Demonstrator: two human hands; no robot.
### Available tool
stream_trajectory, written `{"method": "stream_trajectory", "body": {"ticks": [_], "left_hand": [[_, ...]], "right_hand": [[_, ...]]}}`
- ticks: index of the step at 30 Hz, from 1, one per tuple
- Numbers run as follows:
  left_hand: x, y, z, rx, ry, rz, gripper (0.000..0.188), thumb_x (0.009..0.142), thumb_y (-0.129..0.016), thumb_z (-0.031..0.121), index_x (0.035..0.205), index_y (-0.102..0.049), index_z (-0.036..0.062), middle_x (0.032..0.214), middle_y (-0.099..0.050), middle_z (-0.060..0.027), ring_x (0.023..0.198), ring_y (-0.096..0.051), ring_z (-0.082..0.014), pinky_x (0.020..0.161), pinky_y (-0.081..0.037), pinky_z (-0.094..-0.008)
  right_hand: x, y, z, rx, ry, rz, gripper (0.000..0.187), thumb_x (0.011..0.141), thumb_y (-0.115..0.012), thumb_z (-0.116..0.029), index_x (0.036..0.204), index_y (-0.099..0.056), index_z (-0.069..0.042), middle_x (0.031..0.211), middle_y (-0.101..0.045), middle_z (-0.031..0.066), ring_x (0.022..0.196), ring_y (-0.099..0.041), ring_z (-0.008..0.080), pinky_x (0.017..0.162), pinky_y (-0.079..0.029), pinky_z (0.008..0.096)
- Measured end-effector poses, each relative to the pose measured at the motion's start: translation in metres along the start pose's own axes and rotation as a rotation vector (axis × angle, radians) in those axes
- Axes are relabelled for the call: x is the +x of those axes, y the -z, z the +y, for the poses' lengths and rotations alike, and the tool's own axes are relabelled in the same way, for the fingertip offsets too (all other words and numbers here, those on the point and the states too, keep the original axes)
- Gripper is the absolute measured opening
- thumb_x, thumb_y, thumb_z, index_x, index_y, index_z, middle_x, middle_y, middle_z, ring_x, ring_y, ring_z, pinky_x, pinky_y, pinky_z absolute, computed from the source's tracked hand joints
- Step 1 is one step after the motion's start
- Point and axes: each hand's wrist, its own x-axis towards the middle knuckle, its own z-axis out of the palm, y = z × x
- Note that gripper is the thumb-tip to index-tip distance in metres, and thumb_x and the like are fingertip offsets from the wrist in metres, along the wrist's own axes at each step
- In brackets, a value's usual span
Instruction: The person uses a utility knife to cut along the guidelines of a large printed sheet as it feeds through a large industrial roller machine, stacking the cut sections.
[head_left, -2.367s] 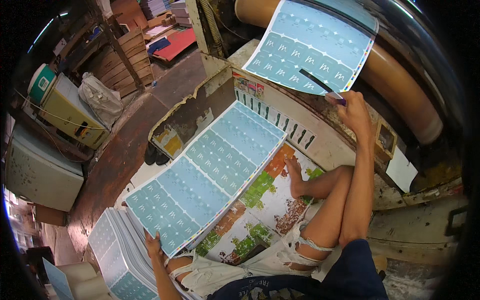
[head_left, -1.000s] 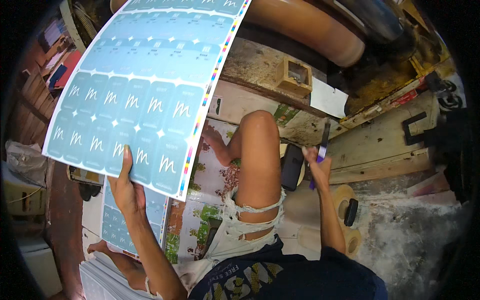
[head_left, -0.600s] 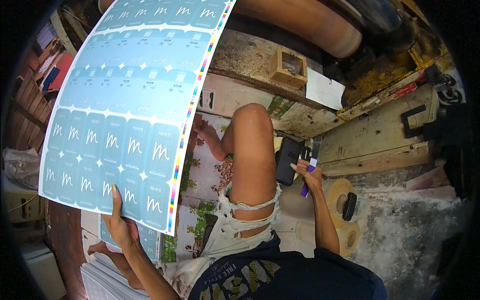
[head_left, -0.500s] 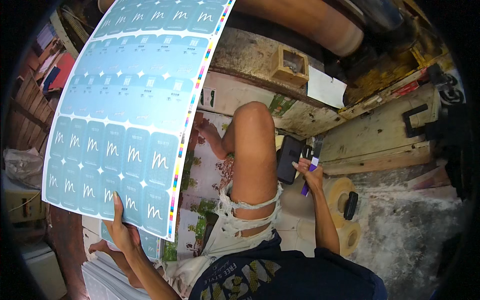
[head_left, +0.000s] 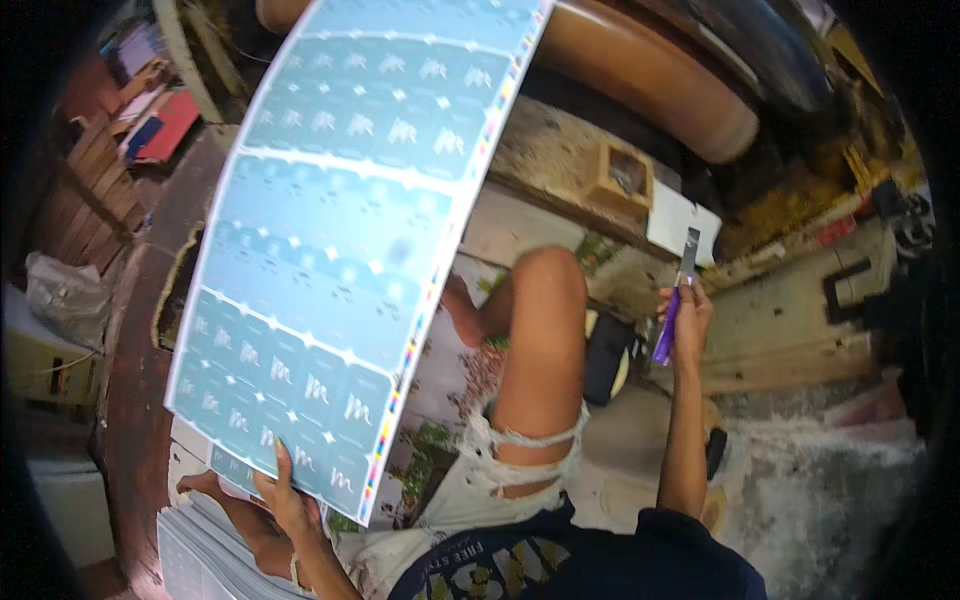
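Box [head_left: 625,200], contents [head_left: 629,180] blurry, hands [head_left: 291,506] [head_left: 692,318] w/ sheet [head_left: 325,215] (L), knife [head_left: 689,263] (R)

two hands [head_left: 288,503] [head_left: 690,322], one raised sheet [head_left: 320,230], one purple-handled cutter [head_left: 671,310], one wooden box [head_left: 605,182], one paper stack [head_left: 205,550]

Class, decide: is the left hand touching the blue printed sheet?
Touching. The head view shows the left hand gripping the blue printed sheet by its lower edge, thumb over the printed face.

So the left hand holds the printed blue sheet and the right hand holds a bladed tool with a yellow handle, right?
Not quite: in the head view, the handle is purple. The left hand does hold the printed blue sheet, and the right hand the bladed tool.
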Motion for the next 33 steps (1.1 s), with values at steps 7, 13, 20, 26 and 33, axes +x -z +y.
{"method": "stream_trajectory", "body": {"ticks": [7,13,20,26,33], "left_hand": [[-0.015,-0.006,0.004,0.021,-0.075,-0.055,0.056,0.09,-0.065,0.007,0.138,-0.036,-0.0005,0.124,-0.053,-0.0124,0.108,-0.055,-0.0209,0.091,-0.047,-0.0326],[-0.021,0.002,0.003,0.017,-0.087,-0.028,0.052,0.09,-0.065,0.008,0.135,-0.041,-0.0009,0.118,-0.057,-0.0091,0.103,-0.056,-0.0183,0.091,-0.046,-0.0308],[-0.029,0.013,-0.006,0.045,-0.04,-0.023,0.054,0.089,-0.064,0.003,0.137,-0.039,-0.001,0.12,-0.059,-0.0103,0.102,-0.059,-0.0187,0.089,-0.048,-0.0298],[-0.046,-0.012,0.019,0.057,-0.019,0.007,0.055,0.088,-0.064,0.002,0.137,-0.039,-0.0001,0.121,-0.059,-0.0112,0.103,-0.06,-0.0198,0.089,-0.049,-0.0319],[-0.05,0.013,0.005,-0.025,0.03,0.074,0.056,0.087,-0.065,0.001,0.137,-0.04,0.0005,0.121,-0.059,-0.012,0.103,-0.06,-0.0222,0.09,-0.049,-0.0325]], "right_hand": [[0.086,-0.121,-0.121,0.078,0.288,-0.321,0.036,0.097,-0.055,-0.025,0.121,-0.058,0.0,0.077,-0.064,0.0042,0.048,-0.05,0.0059,0.042,-0.039,0.0204],[0.176,-0.231,-0.182,0.168,0.409,-0.44,0.037,0.096,-0.056,-0.028,0.115,-0.062,0.003,0.075,-0.065,0.0089,0.048,-0.052,0.0076,0.043,-0.041,0.0224],[0.229,-0.281,-0.187,0.182,0.403,-0.478,0.036,0.097,-0.053,-0.03,0.109,-0.065,0.002,0.077,-0.066,0.0094,0.049,-0.054,0.0093,0.043,-0.042,0.0229],[0.212,-0.29,-0.166,0.129,0.425,-0.537,0.034,0.097,-0.052,-0.027,0.108,-0.066,0.001,0.07,-0.062,0.007,0.046,-0.054,0.0102,0.04,-0.041,0.0239],[0.23,-0.275,-0.15,-0.135,0.52,-0.376,0.032,0.083,-0.065,-0.019,0.11,-0.065,-0.002,0.073,-0.063,0.0051,0.057,-0.057,0.0163,0.054,-0.046,0.0271]]}}
